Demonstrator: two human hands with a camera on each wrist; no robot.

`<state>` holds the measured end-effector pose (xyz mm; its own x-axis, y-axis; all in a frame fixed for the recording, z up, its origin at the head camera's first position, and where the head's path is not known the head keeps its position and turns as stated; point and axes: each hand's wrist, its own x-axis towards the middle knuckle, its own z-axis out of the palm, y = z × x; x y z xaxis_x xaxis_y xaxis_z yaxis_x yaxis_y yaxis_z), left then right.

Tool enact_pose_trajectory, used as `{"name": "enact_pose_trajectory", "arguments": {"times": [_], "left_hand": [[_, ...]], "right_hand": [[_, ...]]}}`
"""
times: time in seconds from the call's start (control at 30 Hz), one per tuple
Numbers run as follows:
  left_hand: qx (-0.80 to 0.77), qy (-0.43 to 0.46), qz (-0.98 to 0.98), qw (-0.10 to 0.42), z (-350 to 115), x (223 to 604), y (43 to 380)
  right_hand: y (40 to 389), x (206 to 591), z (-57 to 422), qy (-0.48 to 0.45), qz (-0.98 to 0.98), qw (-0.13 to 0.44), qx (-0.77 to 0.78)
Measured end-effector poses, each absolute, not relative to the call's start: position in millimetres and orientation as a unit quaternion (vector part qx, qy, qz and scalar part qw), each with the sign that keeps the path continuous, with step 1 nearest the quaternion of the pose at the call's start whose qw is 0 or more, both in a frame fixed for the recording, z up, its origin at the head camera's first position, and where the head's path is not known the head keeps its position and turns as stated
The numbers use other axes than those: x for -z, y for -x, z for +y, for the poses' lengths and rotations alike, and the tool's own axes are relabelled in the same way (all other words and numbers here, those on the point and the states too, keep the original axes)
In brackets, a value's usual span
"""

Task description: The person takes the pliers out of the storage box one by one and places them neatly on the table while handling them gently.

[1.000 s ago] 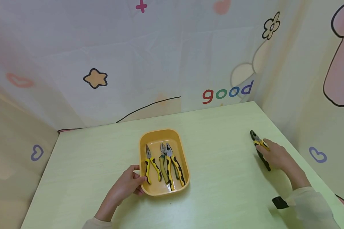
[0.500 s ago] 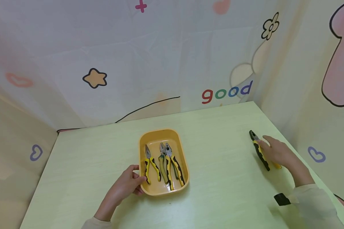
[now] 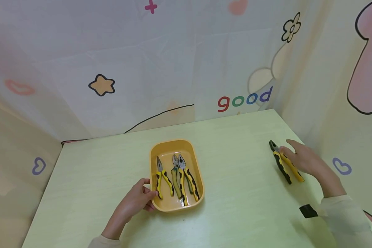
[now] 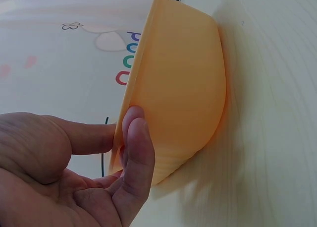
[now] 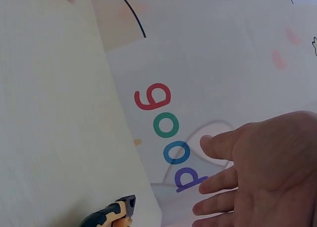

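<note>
1. Two bare hands are at work. The left hand (image 3: 139, 197), at the tray's eight o'clock, pinches the rim of the yellow-orange, rounded rectangular, plastic-looking tray (image 3: 173, 147); that hold seems enough to steady it.
2. The right hand (image 3: 304, 159), at three o'clock, grasps nothing: fingers extended, thumb by the pivot of black-and-yellow-handled metal pliers (image 3: 281, 165) lying on the table, nose toward eleven o'clock, handles spread. Whether it lightly touches them, I cannot tell.
3. For a sound hold, I would wrap both handles just below the pivot; taking one alone could let the other swing.
4. Inside the tray lie yellow-and-black needle-nosed pliers (image 3: 159, 182) at nine o'clock, olive-green-handled pliers (image 3: 176, 184) centrally, and blunt-nosed yellow-and-black pliers (image 3: 182, 182) toward four o'clock, overlapping the olive pair.
5. Pale green tabletop (image 3: 232, 165) meets a white printed cloth wall (image 3: 173, 65), with multicoloured "good" lettering (image 3: 247, 99) between one and two o'clock, an orange star (image 3: 102, 85) between ten and eleven.
</note>
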<state>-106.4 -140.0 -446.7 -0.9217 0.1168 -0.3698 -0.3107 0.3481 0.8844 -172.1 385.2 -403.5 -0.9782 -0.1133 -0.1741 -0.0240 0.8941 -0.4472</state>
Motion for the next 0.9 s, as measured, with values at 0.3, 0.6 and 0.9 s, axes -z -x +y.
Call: {"name": "enact_pose_trajectory", "arguments": {"times": [0.3, 0.6, 0.9], "left_hand": [[-0.563, 0.065, 0.803, 0.185, -139.5, 446.9, 107.5], [-0.564, 0.061, 0.803, 0.184, -139.6, 446.9, 107.7], [-0.563, 0.060, 0.803, 0.186, -139.7, 446.5, 108.0]], "right_hand": [[170.4, 377.8, 380.5, 0.042, 0.966, 0.089, 0.240], [168.9, 355.2, 378.9, 0.047, 0.967, 0.074, 0.238], [167.8, 332.9, 377.8, 0.040, 0.968, 0.052, 0.241]]}}
